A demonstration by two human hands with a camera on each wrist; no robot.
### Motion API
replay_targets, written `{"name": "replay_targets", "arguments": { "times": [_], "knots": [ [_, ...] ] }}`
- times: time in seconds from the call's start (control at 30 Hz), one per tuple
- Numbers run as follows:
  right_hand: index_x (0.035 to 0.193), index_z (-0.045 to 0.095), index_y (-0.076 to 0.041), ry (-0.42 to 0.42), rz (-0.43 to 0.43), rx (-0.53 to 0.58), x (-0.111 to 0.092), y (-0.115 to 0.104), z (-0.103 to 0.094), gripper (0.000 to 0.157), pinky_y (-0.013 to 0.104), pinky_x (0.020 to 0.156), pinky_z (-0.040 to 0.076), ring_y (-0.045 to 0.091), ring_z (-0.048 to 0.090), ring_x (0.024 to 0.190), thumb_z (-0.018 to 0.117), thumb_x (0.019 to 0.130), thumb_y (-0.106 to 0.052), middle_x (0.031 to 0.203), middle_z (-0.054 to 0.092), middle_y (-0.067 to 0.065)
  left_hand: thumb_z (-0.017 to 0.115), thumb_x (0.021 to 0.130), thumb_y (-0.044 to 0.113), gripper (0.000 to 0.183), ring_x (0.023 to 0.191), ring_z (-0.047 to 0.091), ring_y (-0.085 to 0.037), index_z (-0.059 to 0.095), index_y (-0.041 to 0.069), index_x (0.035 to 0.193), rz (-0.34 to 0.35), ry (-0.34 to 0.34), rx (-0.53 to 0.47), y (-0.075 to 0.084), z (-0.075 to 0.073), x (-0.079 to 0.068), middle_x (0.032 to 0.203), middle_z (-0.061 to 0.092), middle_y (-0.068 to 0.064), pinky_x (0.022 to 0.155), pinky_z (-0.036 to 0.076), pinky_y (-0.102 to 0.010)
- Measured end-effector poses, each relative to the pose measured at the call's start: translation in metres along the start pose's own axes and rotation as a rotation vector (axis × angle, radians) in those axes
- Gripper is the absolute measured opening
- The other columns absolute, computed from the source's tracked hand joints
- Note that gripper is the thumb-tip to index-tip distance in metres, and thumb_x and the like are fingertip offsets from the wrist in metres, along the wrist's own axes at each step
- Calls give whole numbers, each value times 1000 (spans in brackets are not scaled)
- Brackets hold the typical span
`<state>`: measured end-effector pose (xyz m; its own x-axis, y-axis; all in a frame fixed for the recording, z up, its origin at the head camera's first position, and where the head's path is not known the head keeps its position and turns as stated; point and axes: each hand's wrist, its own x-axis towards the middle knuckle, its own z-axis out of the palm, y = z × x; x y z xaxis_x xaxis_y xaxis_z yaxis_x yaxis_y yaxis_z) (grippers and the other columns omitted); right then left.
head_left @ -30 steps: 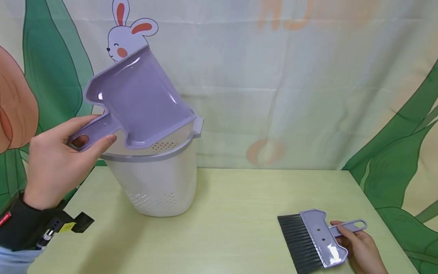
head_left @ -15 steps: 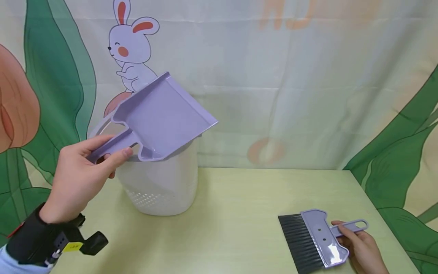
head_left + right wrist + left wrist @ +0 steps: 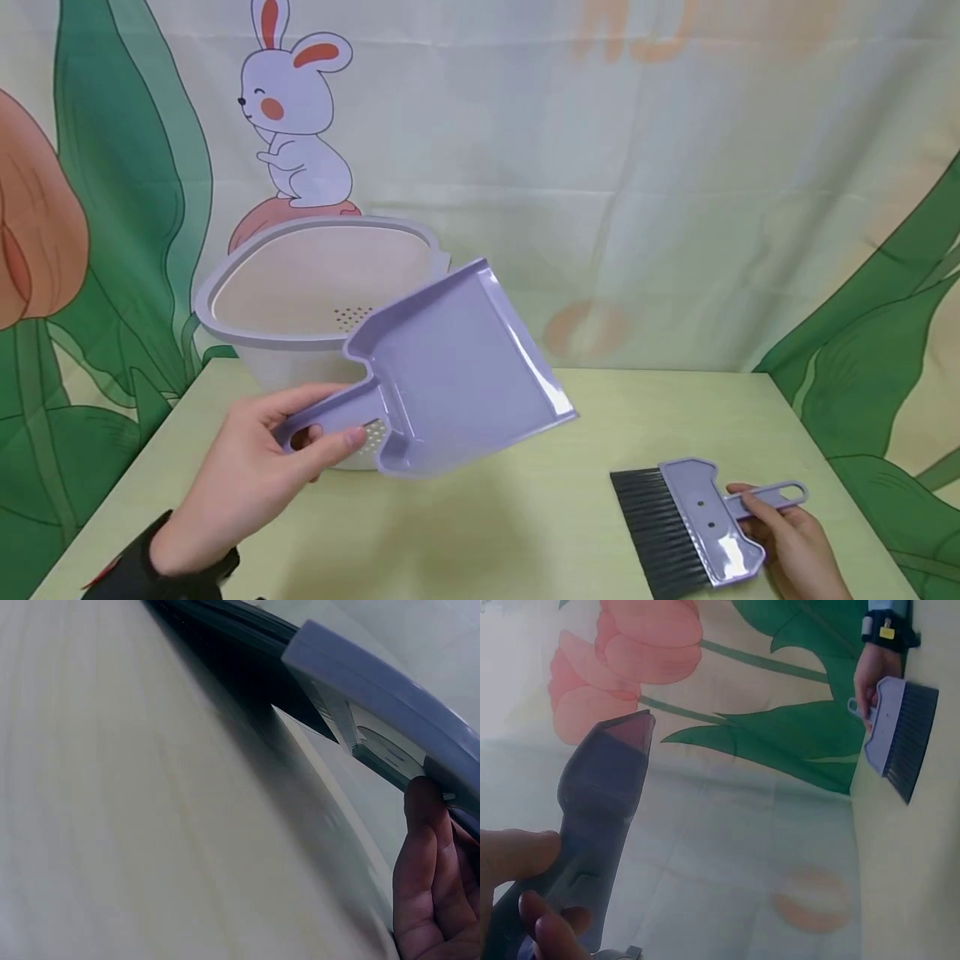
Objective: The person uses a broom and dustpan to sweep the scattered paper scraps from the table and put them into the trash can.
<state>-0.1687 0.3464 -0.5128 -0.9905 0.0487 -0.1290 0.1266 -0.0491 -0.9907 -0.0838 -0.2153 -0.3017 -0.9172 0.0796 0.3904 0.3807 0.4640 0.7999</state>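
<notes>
A purple dustpan [image 3: 457, 367] is held up in front of the bin, its wide lip pointing right and its open side facing the head camera. My left hand [image 3: 262, 475] grips its handle, thumb on top. In the left wrist view the dustpan [image 3: 604, 780] shows edge-on beside the fingers. At the right front, my right hand [image 3: 795, 542] pinches the handle of a small purple brush [image 3: 708, 521] with black bristles pointing left. The right wrist view shows the brush [image 3: 390, 690] tilted over the table, with fingertips under its handle end.
A white bin [image 3: 292, 362] with a purple rim and small holes stands at the back left of the pale wooden table [image 3: 540, 492]; the dustpan partly covers it. Behind the table hangs a cloth [image 3: 712, 208] printed with a rabbit, leaves and tulips.
My left hand has brought the dustpan down and to the right, from over the bin's mouth to in front of it. The right hand and brush have stayed in place.
</notes>
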Motion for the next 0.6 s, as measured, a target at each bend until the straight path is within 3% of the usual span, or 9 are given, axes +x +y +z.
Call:
{"name": "replay_targets", "arguments": {
  "times": [0.2, 0.6],
  "knots": [
    [97, 79, -34, 8, 20, -10, 0, -1, 0, 23, 25, 71, 55, 8, 68, 79, 58, 107, -31, 96, 77, -13, 84, 88, 19, 30, 64, 51, -9, 77, 24, 116, -35, -85, -52, -21, 28, -19, 75, 58, 4, 56, 45, -25],
    [95, 79, -34, -4, 4, -3, 0, -1, -1, 26, 24, 71, 54, 7, 68, 78, 58, 108, -27, 95, 76, -14, 87, 84, 26, 22, 60, 43, 0, 79, 20, 104, -236, -210, -142, -84, 79, -41, 66, 47, 8, 54, 38, -19]
  ]
}}
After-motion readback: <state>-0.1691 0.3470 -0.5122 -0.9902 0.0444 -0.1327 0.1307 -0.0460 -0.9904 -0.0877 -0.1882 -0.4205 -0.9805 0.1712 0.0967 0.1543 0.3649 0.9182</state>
